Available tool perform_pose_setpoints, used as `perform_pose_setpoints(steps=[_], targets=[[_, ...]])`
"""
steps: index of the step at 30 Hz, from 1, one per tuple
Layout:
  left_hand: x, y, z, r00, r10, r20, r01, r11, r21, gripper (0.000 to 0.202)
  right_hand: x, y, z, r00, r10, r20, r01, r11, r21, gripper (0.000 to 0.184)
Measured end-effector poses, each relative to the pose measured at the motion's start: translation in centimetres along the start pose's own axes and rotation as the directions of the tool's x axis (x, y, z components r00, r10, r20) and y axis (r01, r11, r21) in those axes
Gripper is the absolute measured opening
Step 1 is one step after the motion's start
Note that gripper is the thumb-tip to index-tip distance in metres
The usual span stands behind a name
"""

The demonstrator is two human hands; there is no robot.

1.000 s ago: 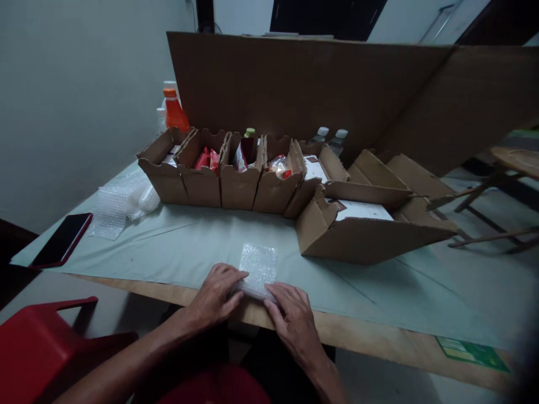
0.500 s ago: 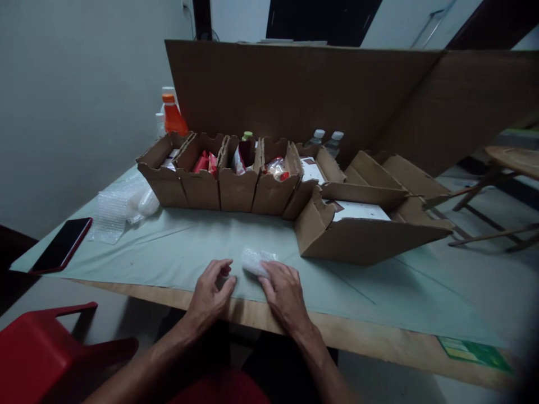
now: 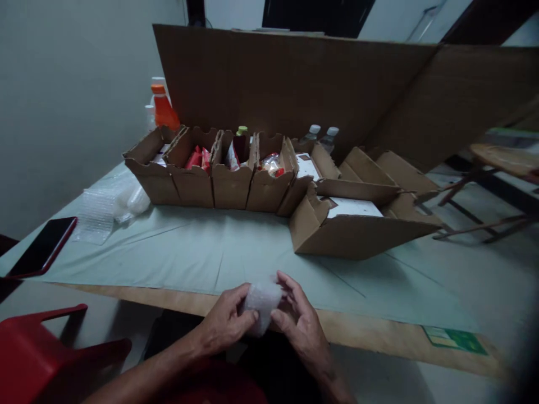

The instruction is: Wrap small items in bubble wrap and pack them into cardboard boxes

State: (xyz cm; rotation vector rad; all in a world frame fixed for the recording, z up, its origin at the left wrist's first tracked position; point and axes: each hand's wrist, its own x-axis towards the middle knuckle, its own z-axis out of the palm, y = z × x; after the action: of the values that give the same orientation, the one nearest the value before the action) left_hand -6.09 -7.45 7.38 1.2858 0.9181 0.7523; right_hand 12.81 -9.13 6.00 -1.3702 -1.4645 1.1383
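A small bundle of clear bubble wrap is held up between my hands at the table's front edge. My left hand grips its left side, thumb in front and fingers behind. On the other side, my right hand curves loosely about the bundle's right edge, its thumb against the wrap and its index finger raised near the top corner. Whether anything is inside the wrap cannot be made out. More bubble wrap lies on the left of the table, beside the row of cardboard bins.
Cardboard bins holding packets stand across the green-covered table. A nearer bin with a white box sits at right. A phone lies at left, a red stool below. Bottles and a cardboard panel stand behind.
The bubble-wrap bundle has been lifted off the table and brought closer to me. My left hand, empty before, now grips it too. The view has shifted slightly.
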Motion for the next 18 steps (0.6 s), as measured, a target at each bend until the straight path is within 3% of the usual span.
perform_pose_setpoints(steps=[2, 4, 6, 9, 11, 13, 14, 16, 18], targets=[[0.0, 0.2, -0.1, 0.993, 0.02, 0.114, -0.041, 0.981, 0.187, 0.01, -0.3, -1.3, -1.1, 0.993, 0.031, 0.112, -0.035, 0.999, 0.037, 0.061], [0.3, 0.5, -0.3, 0.983, 0.001, 0.181, -0.055, 0.955, 0.292, 0.006, -0.3, -2.7, -2.0, 0.989, 0.05, 0.141, -0.04, 0.997, -0.073, 0.036], [1.0, 0.9, -0.7, 0.971, -0.044, 0.235, -0.028, 0.955, 0.296, 0.012, -0.4, -4.0, -3.0, 0.988, 0.057, 0.141, -0.025, 0.975, -0.223, 0.013], [3.4, 1.2, -1.4, 0.942, -0.051, 0.333, -0.023, 0.977, 0.213, 0.029, -0.5, -6.0, -6.2, 0.992, 0.017, 0.125, 0.029, 0.935, -0.354, 0.007], [6.0, 1.0, -1.6, 0.965, -0.012, 0.263, -0.047, 0.976, 0.215, 0.035, -0.4, -7.6, -9.8, 0.998, -0.025, 0.053, 0.044, 0.921, -0.387, 0.011], [8.8, 0.4, -1.4, 0.997, 0.038, 0.073, -0.055, 0.964, 0.259, 0.038, 0.5, -9.2, -14.3, 0.988, -0.083, -0.133, 0.027, 0.926, -0.378, 0.019], [10.2, -0.2, -1.2, 0.997, 0.071, -0.024, -0.061, 0.956, 0.287, 0.038, 1.2, -10.0, -16.7, 0.955, -0.122, -0.272, 0.019, 0.935, -0.353, 0.025], [12.3, -1.5, -0.7, 0.973, 0.168, -0.161, -0.103, 0.931, 0.35, 0.035, 3.5, -11.3, -21.2, 0.825, -0.213, -0.523, 0.021, 0.937, -0.349, 0.035], [13.4, -2.8, -0.2, 0.941, 0.279, -0.189, -0.178, 0.888, 0.424, 0.029, 6.3, -12.0, -24.9, 0.732, -0.285, -0.618, -0.082, 0.865, -0.496, 0.038]])
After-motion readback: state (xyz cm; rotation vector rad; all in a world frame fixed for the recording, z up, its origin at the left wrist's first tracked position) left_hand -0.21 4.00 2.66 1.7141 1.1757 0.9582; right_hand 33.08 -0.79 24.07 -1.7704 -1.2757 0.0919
